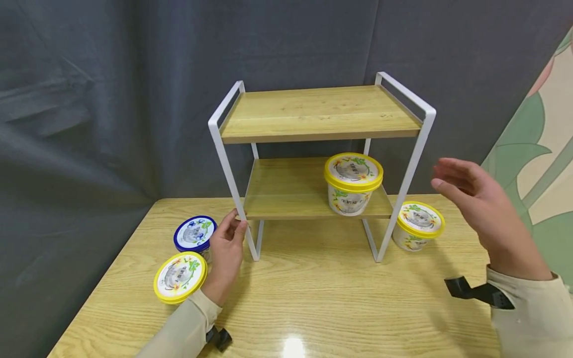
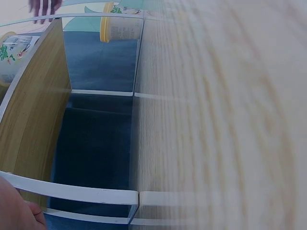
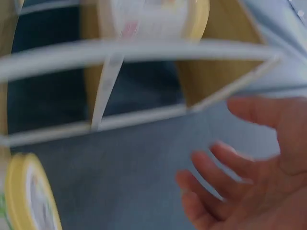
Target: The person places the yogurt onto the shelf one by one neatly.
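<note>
Head view: the left hand point(image 1: 226, 256) pinches the left post point(image 1: 228, 175) of the rack point(image 1: 313, 114); the right hand point(image 1: 488, 209) has loose, empty fingers. The rack stands on the bench point(image 1: 304, 298), bearing a tub point(image 1: 353, 185); a light, even hold should steady it.

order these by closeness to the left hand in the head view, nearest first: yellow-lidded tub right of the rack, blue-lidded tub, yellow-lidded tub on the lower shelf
From the left hand:
1. Blue-lidded tub, just to its left.
2. Shelved yellow-lidded tub, toward the lower shelf's right end.
3. Other yellow-lidded tub, right of the rack.
</note>
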`<state>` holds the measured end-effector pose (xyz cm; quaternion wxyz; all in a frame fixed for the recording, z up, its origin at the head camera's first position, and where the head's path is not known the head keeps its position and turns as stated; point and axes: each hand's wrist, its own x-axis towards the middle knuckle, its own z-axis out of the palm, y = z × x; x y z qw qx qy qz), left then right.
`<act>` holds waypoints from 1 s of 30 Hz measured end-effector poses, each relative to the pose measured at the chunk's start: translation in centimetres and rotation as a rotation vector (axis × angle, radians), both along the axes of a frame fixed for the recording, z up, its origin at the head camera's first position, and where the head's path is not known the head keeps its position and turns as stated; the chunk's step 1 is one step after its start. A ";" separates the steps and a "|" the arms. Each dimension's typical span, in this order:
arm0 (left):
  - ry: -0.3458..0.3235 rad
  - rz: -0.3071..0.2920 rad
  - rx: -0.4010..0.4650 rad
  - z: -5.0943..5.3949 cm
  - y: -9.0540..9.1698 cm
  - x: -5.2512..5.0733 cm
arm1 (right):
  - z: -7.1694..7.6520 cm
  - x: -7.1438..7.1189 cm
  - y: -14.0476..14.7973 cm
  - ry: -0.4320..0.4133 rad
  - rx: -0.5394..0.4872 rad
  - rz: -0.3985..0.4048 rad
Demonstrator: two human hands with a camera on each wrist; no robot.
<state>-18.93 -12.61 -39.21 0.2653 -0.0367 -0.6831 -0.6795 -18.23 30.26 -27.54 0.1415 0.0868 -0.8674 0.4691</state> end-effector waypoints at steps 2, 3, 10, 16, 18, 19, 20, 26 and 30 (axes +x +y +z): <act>0.004 -0.001 0.001 -0.1 0.0 0.1 | -0.4 -0.6 1.0 -0.044 0.093 0.015; 0.005 0.000 0.001 -0.1 0.0 0.1 | -0.6 -0.8 1.5 -0.069 0.147 0.027; 0.005 -0.009 0.010 -0.2 0.1 0.2 | -2.1 -2.4 4.1 -0.202 0.345 0.102; 0.009 -0.009 0.007 0.0 0.1 0.1 | -3.2 -3.3 4.7 -0.255 0.391 0.131; 0.003 -0.008 0.006 0.0 0.1 0.1 | -3.5 -3.5 4.8 -0.273 0.408 0.141; -0.001 -0.007 0.004 0.0 0.1 0.1 | -3.7 -3.7 4.8 -0.279 0.423 0.143; -0.006 -0.007 0.003 0.0 0.1 0.1 | -3.9 -3.8 4.8 -0.278 0.431 0.157; -0.015 -0.018 0.006 0.0 0.0 0.0 | -5.2 -4.7 4.7 -0.231 0.474 0.249; -0.010 -0.017 0.005 0.1 -0.1 0.0 | -5.6 -5.1 4.4 -0.230 0.481 0.247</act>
